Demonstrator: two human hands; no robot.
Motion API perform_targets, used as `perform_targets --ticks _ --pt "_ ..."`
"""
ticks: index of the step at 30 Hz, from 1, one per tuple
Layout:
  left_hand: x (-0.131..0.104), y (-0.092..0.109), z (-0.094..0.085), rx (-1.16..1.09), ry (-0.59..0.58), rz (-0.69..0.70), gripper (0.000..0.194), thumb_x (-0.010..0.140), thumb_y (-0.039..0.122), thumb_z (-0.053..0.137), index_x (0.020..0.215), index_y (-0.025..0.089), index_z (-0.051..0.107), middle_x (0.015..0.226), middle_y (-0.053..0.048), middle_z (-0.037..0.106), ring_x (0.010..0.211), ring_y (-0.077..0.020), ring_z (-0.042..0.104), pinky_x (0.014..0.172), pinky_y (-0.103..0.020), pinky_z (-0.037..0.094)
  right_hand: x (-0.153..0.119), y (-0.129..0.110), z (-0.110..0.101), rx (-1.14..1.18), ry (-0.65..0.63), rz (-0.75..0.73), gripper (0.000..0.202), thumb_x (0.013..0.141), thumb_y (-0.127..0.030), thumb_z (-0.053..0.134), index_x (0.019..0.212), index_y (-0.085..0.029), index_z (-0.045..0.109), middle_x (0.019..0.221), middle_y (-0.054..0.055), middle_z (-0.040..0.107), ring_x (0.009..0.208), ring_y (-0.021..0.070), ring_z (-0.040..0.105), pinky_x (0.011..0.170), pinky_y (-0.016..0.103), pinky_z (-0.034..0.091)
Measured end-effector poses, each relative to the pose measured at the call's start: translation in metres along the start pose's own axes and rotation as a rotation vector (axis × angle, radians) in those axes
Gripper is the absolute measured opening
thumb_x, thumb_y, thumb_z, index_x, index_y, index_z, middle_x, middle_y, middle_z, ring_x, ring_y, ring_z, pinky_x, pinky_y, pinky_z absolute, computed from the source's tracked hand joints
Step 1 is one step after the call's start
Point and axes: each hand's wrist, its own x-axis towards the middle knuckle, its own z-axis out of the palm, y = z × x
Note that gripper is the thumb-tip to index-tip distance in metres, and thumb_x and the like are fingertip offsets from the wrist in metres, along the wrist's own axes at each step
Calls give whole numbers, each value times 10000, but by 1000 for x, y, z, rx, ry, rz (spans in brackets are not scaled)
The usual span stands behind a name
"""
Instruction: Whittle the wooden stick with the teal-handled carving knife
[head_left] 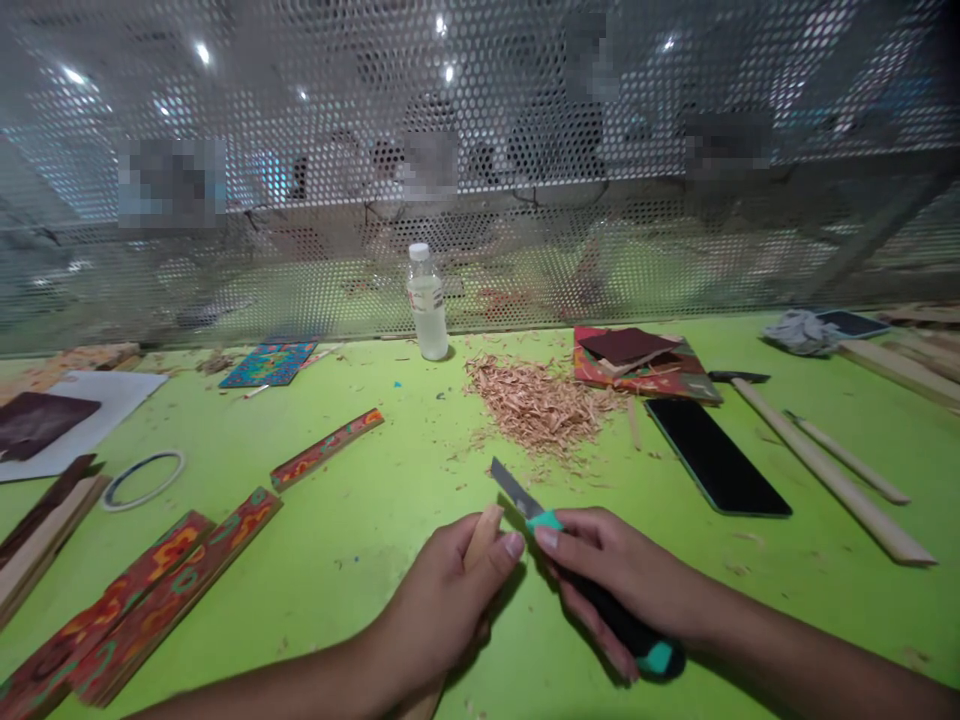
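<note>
My left hand (pixel 457 590) is closed around a pale wooden stick (pixel 485 532), whose rounded tip shows above my thumb and whose lower end comes out below the hand. In my right hand (pixel 611 565) is a utility knife (pixel 517 491) with a black and teal handle, its blade pointing up and left. The blade lies just right of the stick's tip, with a small gap between them. Beyond both hands, a heap of wood shavings (pixel 544 405) is spread on the green table (pixel 360 550).
A clear bottle (pixel 429 310) stands by the perforated metal screen (pixel 480 220). To the right are a black phone (pixel 716 455), long wooden sticks (pixel 832 470) and a patterned board (pixel 697 375). Painted wood strips (pixel 180 590), a tape ring (pixel 142 480) and paper (pixel 112 410) lie left.
</note>
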Motion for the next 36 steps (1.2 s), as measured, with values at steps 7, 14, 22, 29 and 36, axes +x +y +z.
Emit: perform_targets --ticks 7,14,22,29,36 --pt "-2 0 -9 -13 -98 -69 478 848 659 734 916 235 523 458 149 382 319 -40 278 276 -123 257 -5 -6 -11 -148 -256 156 466 920 -656 657 880 -207 540 449 -75 595 275 79 499 300 133 369" --pt "-3 4 -5 10 -68 -54 500 813 678 751 868 223 551 434 147 365 301 -46 275 272 -141 236 -8 -3 -2 -208 -186 104 456 927 -641 652 881 -203 533 468 -87 583 280 63 485 301 125 343" --pt "1 -6 -2 -28 18 28 488 883 669 684 810 223 501 447 131 376 321 -34 265 282 -138 226 -1 6 12 -59 135 -66 452 943 -647 614 865 -211 520 441 -87 569 279 96 517 290 144 369" --pt "-3 4 -11 -61 -106 -38 487 844 638 755 951 237 501 487 150 419 278 -29 297 238 -115 289 -4 0 -3 -107 -90 21 427 935 -613 653 885 -207 534 480 -77 615 260 72 493 293 131 351" --pt "-2 11 -17 13 -273 -93 516 788 667 788 883 205 579 395 128 448 278 -53 382 285 -125 377 -6 -6 -10 -246 -263 140 446 905 -618 688 897 -194 549 457 -88 575 292 62 485 324 125 386"
